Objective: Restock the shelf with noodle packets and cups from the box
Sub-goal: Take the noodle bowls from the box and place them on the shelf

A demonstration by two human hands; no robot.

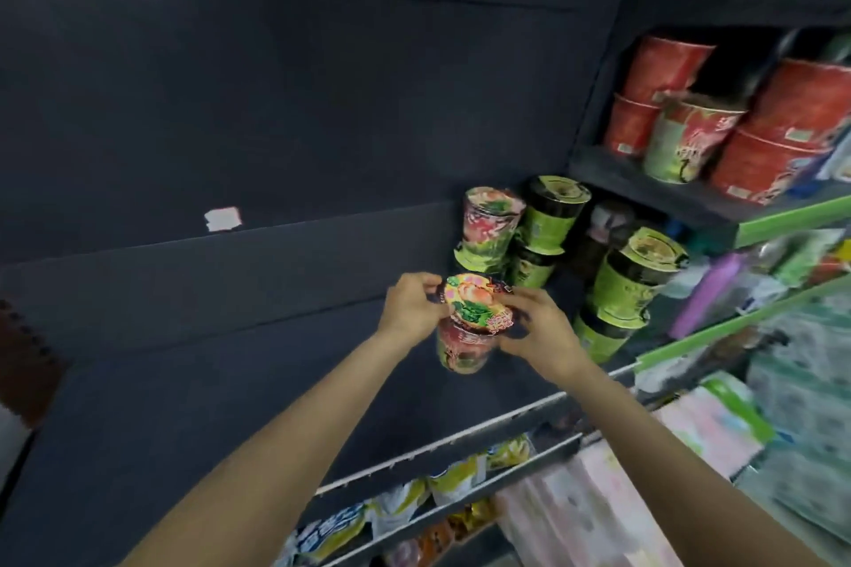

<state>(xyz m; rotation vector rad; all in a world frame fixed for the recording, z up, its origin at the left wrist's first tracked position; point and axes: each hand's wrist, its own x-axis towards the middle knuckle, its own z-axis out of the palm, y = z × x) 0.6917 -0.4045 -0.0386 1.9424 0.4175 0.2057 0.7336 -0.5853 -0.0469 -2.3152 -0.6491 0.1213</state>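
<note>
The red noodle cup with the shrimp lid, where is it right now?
In the head view, centre frame: the red noodle cup is held between the left hand and right hand, just left of the stacked green cups.

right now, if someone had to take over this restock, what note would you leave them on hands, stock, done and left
Left hand: grips the left rim of the red noodle cup.
Right hand: grips the same cup from the right, fingers over its lid.
The cup is at the dark shelf, just left of the stock already there; whether it rests on the shelf cannot be told.
Done: a red cup stacked on a green one and green cups stand to the right.
Left: set this cup down, then fill the bare stretch of shelf to the left. The box is out of view, so the remaining stock is unknown.
</note>
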